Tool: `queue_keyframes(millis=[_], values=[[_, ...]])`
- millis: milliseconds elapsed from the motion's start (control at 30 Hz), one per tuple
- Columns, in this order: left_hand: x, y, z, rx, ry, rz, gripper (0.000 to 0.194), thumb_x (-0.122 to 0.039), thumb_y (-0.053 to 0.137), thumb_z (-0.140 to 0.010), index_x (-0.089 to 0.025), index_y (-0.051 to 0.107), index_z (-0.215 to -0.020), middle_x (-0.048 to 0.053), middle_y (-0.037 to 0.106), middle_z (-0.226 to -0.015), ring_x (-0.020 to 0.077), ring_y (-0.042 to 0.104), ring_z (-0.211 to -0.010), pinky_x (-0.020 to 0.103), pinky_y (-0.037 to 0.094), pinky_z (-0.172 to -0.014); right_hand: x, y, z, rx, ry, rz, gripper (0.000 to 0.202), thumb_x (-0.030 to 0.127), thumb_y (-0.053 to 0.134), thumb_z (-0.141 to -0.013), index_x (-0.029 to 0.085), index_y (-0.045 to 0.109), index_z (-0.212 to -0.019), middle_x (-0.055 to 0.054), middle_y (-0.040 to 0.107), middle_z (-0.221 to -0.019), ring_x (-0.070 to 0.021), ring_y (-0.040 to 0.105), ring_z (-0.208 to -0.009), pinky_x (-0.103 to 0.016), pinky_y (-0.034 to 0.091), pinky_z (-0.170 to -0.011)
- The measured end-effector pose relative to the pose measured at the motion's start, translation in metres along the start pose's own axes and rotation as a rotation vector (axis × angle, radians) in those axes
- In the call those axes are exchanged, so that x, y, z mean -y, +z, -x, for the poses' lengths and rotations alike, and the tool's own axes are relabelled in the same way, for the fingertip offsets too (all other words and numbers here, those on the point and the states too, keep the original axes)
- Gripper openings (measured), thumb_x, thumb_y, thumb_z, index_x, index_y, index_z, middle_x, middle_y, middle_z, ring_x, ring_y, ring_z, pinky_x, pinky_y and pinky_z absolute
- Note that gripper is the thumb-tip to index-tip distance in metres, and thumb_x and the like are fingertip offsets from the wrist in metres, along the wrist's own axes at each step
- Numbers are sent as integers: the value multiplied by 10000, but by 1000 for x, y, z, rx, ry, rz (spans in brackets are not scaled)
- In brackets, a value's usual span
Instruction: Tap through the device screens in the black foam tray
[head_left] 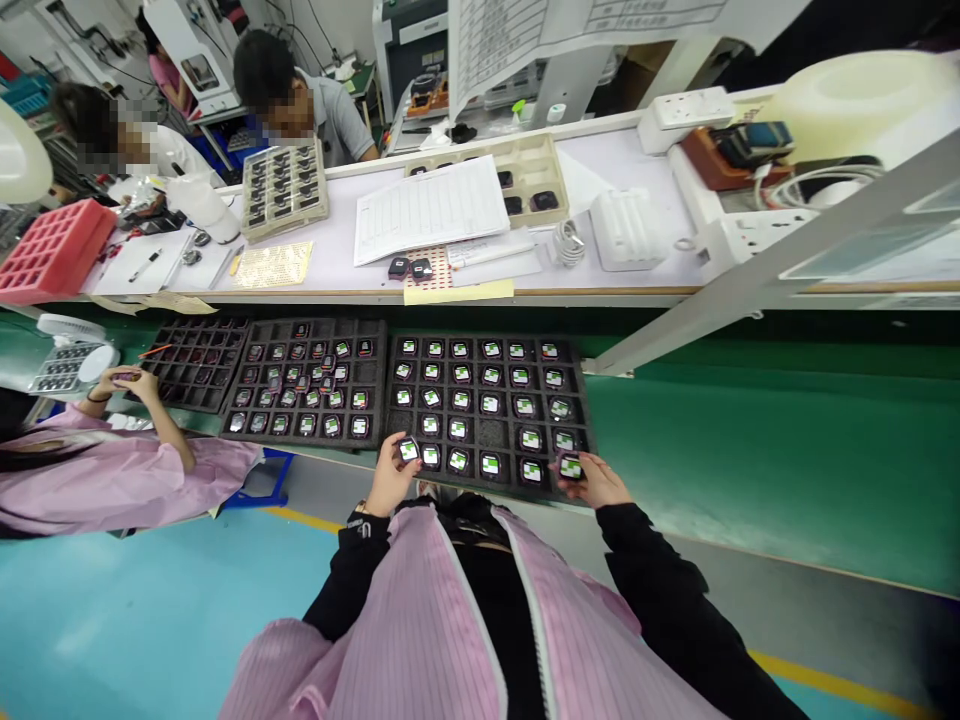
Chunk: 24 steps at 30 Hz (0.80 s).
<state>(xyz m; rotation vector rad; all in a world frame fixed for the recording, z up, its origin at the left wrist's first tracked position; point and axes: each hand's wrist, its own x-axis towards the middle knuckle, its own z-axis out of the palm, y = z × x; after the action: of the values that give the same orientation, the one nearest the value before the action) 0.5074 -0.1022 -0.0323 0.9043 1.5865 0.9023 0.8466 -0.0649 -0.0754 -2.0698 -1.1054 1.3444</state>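
Observation:
My left hand (390, 478) is closed on a small square smartwatch (409, 450) without a strap, its screen lit white and green. It is at the near left corner of a black foam tray (491, 434). My right hand (600, 483) grips another smartwatch (571, 466) at the tray's near right corner, screen facing up. Several similar watches with lit screens sit in the compartments between my hands. One compartment in the fourth row, near the middle, holds no watch.
Left of my tray lies a second black foam tray (300, 437) of watches, some stacked on top. A co-worker in a pink sleeve (169, 440) sits farther left. Above, a shelf carries papers (431, 210), a beige tray (551, 160) and a white adapter (628, 230). A slanted metal post (697, 300) rises at right.

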Motion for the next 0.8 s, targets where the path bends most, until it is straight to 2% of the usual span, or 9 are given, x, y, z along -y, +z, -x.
queue_keyframes(millis=[67,100,200,267,367,433,500,633,800], values=[[-29,7,13,92,43,118,604,-239,694,-788,-217,425,-1329,104,552,-1231,124,643,-827,296,562,-782,29,1,14,137,45,-354,411,484,337,-936,159,550,-1069,-198,712,-890,-232,612,-506,-351,473,-440],[-45,12,19,132,66,135,600,-277,708,-786,-222,440,-1321,102,541,-1255,133,641,-881,294,559,-813,46,2,22,209,8,-475,426,543,417,-901,174,549,-1068,-185,712,-899,-221,601,-510,-340,460,-431],[-90,25,30,190,134,146,592,-328,737,-777,-228,474,-1299,90,535,-1268,135,630,-949,283,551,-854,95,6,45,414,-237,-597,576,568,701,-751,216,525,-1171,-110,714,-948,-181,606,-558,-297,464,-462],[-114,33,33,183,167,152,545,-348,743,-780,-230,512,-1259,84,547,-1245,123,638,-888,255,561,-770,124,9,59,495,-342,-610,638,544,792,-696,220,514,-1170,-94,712,-953,-159,604,-572,-275,467,-473],[-139,42,35,123,187,146,388,-415,674,-845,-218,582,-1167,73,590,-1143,95,627,-709,191,493,-542,154,13,73,506,-379,-637,587,594,772,-720,209,502,-1072,-81,710,-899,-131,578,-534,-244,445,-442],[-151,45,39,96,206,151,335,-442,591,-904,-215,608,-1150,68,610,-1089,89,613,-655,181,448,-488,165,13,80,495,-365,-665,561,654,701,-761,206,495,-1029,-70,705,-866,-119,560,-505,-231,428,-420],[-159,48,44,112,230,163,335,-436,541,-934,-220,610,-1181,63,627,-1050,96,606,-657,194,467,-514,172,12,86,499,-360,-685,552,665,661,-785,203,508,-1044,-67,696,-868,-118,557,-500,-227,418,-407],[-168,53,53,169,266,150,333,-376,555,-924,-229,603,-1219,56,633,-1069,93,568,-639,242,532,-599,175,3,96,513,-409,-645,495,524,683,-805,196,540,-1147,-41,656,-825,-130,568,-524,-237,417,-408],[-169,57,53,193,290,145,306,-284,577,-893,-243,616,-1194,58,604,-1168,74,552,-620,237,529,-594,174,-6,100,505,-446,-606,458,411,694,-797,193,535,-1168,-5,616,-751,-119,551,-511,-240,428,-428]])
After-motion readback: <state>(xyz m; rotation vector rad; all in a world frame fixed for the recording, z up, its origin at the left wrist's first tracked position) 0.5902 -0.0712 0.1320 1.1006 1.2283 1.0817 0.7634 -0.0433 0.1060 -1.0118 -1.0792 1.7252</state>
